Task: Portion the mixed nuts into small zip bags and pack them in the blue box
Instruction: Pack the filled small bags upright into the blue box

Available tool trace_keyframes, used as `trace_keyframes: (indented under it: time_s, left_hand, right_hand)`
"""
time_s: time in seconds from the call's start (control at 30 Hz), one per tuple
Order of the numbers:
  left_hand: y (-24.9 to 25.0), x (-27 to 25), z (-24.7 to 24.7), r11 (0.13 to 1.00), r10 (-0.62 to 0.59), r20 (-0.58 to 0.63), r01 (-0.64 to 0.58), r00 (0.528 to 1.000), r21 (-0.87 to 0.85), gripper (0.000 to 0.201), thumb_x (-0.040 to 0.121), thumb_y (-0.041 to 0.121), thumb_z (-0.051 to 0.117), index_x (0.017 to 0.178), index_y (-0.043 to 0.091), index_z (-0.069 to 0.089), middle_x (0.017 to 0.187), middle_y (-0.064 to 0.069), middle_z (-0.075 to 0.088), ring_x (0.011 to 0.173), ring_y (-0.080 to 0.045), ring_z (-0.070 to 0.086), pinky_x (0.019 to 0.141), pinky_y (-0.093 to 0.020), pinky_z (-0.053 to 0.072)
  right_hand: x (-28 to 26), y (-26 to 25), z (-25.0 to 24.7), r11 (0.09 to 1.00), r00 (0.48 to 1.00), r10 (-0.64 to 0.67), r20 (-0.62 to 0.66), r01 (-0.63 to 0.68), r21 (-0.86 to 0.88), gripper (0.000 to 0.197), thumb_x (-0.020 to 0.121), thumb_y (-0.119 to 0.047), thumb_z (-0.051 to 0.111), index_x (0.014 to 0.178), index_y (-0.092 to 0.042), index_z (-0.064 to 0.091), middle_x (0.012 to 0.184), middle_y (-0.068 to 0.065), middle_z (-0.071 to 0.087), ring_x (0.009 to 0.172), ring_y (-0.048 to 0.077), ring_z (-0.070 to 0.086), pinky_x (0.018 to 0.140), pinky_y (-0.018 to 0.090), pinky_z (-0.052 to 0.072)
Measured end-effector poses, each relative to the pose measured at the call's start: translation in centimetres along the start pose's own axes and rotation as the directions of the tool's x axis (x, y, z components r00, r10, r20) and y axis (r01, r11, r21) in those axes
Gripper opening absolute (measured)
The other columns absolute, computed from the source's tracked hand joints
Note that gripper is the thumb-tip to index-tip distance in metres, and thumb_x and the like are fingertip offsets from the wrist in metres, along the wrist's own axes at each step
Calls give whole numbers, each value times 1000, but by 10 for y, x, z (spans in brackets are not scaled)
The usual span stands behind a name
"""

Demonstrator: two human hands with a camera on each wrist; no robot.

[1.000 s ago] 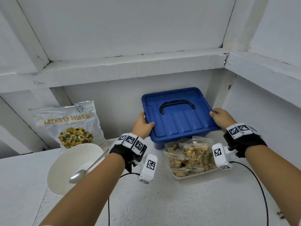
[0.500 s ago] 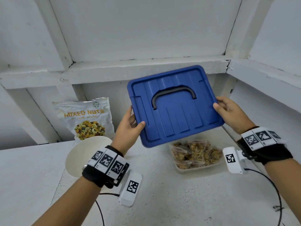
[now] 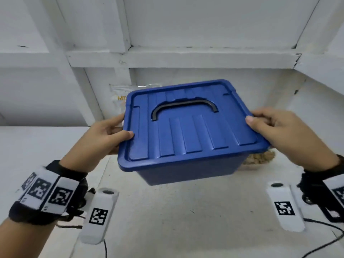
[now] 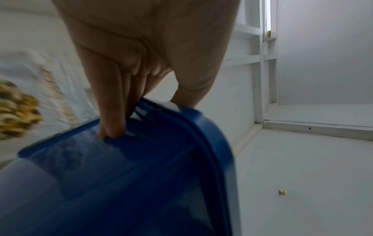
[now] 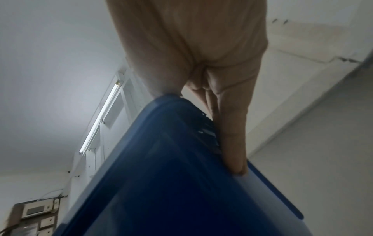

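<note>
A blue box (image 3: pixel 186 131) with its lid on and a black handle hangs in the air over the white table (image 3: pixel 186 220), near level. My left hand (image 3: pixel 111 131) grips its left rim, thumb on the lid and fingers underneath. My right hand (image 3: pixel 264 125) grips the right rim the same way. The left wrist view shows fingers (image 4: pixel 113 111) curled under the box's edge (image 4: pixel 131 175). Along the box's side (image 5: pixel 171 175) the right wrist view shows fingers (image 5: pixel 232 143). Filled nut bags (image 3: pixel 258 159) peek out behind the box. The mixed nuts pouch (image 3: pixel 119 99) stands mostly hidden behind it.
White shelf framing and a wall (image 3: pixel 186 58) close off the back and right. A loose nut (image 4: pixel 282 192) lies on the table. Black cables (image 3: pixel 325 244) trail across the table at front right. A switch panel (image 5: pixel 34 212) is on a far wall.
Both hands lifted the blue box from the back of the table, tilted it toward me, then brought it closer and levelled it. The bowl and spoon are no longer in view.
</note>
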State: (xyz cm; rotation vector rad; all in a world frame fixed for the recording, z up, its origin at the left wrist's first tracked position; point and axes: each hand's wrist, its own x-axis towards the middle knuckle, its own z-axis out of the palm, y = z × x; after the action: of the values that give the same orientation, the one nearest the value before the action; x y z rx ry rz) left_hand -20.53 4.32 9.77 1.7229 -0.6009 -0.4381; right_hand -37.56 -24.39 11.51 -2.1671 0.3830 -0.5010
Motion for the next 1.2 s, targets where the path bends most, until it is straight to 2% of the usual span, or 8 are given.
trace_keyframes:
  time_s: [0.13,0.23,0.33,0.63,0.8,0.97,1.07,1.2]
  left_hand:
    - [-26,-30,-10,992,-122,50,121,991,21,48,88,8,61,127,34,50,92,-1,74,79,-13,71,59,-20,54]
    - [-46,-48,-9,979,-203,114,199,973,45,67,73,31,73,133,36,44,99,1,73,89,-15,70,67,-25,57]
    - [-67,-58,-5,967,-243,118,231,963,105,53,88,20,62,129,43,38,97,8,73,90,-12,69,73,-27,58]
    - [-101,-74,11,956,-185,105,154,977,250,55,92,22,54,120,59,26,91,38,64,90,8,63,69,-5,46]
    - [-107,-82,5,950,-169,159,117,973,288,58,82,54,50,129,60,18,126,42,41,107,18,49,83,-8,45]
    - [-111,-98,-7,931,-182,367,40,912,362,121,44,75,72,133,59,-8,127,60,4,118,35,13,87,6,27]
    - [-111,-98,-2,901,-150,399,-41,905,431,126,48,73,71,134,52,-19,124,62,-4,117,36,10,87,10,20]
    - [-115,-101,-1,879,-21,299,-125,954,459,115,53,77,65,142,48,-1,139,49,-1,129,24,11,94,7,18]
  right_hand:
    - [-36,12,28,991,995,91,48,-95,94,15,92,-21,52,100,-28,63,76,-26,69,67,-9,63,51,7,44]
    - [-65,26,46,988,991,117,66,-123,95,27,92,-19,52,102,-44,57,84,-41,60,77,-17,60,57,0,41]
    - [-88,41,62,984,984,161,75,-166,68,32,92,-21,52,105,-50,53,88,-41,60,83,-15,60,59,2,43]
    - [-122,66,95,951,960,277,49,-281,126,36,92,-20,52,115,-47,46,100,-29,58,89,-15,59,63,4,46]
    - [-124,66,87,946,937,272,218,-302,117,57,79,-46,52,129,-53,27,121,-39,42,104,-12,54,81,7,44]
    - [-136,79,75,987,871,159,465,-132,-90,112,59,-69,68,136,-57,-13,139,-49,-7,129,-24,3,106,7,14]
    - [-134,83,79,986,912,130,388,-76,-150,116,50,-81,60,138,-54,-9,142,-45,-8,131,-23,-1,97,-6,9]
    - [-134,79,83,982,960,72,271,-20,-188,104,46,-93,46,137,-60,7,139,-46,2,129,-25,7,96,-5,14]
